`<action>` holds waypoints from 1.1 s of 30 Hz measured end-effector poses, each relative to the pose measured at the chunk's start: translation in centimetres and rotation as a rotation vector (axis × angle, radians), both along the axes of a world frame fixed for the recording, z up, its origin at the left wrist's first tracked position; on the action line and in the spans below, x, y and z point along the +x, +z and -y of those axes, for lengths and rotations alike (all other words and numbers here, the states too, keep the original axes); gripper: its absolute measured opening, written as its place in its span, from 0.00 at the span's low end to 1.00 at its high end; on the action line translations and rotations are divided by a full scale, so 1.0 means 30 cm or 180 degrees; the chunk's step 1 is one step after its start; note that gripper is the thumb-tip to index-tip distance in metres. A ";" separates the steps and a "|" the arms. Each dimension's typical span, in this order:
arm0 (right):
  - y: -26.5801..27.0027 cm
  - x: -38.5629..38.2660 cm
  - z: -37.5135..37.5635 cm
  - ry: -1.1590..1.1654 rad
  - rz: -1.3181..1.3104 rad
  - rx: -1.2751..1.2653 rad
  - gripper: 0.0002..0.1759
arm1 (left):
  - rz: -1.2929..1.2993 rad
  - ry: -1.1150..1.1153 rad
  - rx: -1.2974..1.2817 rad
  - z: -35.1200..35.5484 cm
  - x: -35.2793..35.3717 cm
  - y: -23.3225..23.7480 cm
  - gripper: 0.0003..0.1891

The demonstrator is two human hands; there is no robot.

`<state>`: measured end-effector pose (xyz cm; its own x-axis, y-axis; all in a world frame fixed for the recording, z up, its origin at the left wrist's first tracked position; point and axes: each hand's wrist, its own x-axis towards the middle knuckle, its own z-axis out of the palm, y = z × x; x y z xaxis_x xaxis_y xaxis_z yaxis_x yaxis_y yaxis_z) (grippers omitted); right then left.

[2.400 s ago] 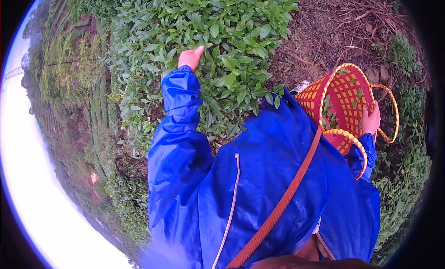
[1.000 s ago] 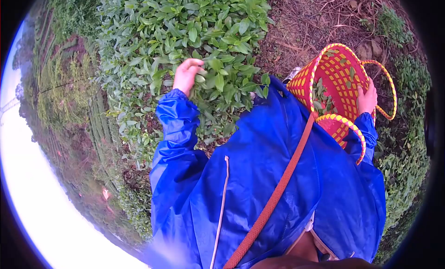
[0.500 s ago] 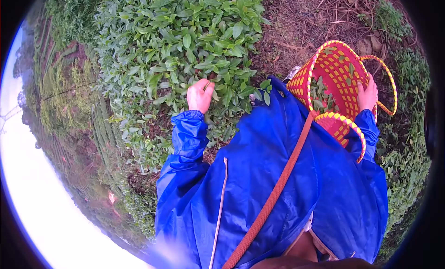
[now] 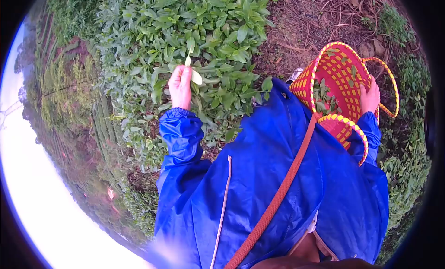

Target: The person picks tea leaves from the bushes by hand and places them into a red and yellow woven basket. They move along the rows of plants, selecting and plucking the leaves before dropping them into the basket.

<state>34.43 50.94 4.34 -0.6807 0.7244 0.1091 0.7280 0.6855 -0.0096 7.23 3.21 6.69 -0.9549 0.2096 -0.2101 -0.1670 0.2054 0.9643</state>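
My left hand (image 4: 180,87) is closed over the leafy tea bush (image 4: 218,32), pinching a pale green leafy shoot (image 4: 196,77) between thumb and fingers. One light leaf of it points up past the fingertips, another hangs to the right. On the right side, a red and yellow woven basket (image 4: 340,72) is tilted so its mouth faces me, with several picked green leaves (image 4: 324,97) inside. My right hand (image 4: 370,96) grips the basket's right-hand wall near the rim; part of the fingers is hidden by the weave.
A brown strap (image 4: 278,199) runs from the basket across my blue jacket (image 4: 259,176). Bare soil with dry twigs (image 4: 296,32) lies beyond the basket. Low green plants (image 4: 408,176) grow at the far right, and a terraced slope (image 4: 69,107) drops off left.
My left hand has moved up and left, and a pale green shoot now shows in its fingers. My right hand stays on the basket.
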 end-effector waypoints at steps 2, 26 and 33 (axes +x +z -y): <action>0.000 -0.005 0.024 0.0027 -0.0053 0.0163 0.29 | 0.0328 -0.0054 0.0222 -0.020 0.047 -0.009 0.11; 0.266 -0.502 0.585 0.2665 -0.1003 -0.2549 0.19 | 0.0652 0.0536 -0.0035 -0.038 0.053 -0.094 0.11; 0.289 -0.457 0.353 0.1483 -0.1778 -0.1990 0.25 | -0.0041 -0.0136 -0.1206 -0.148 0.039 -0.200 0.26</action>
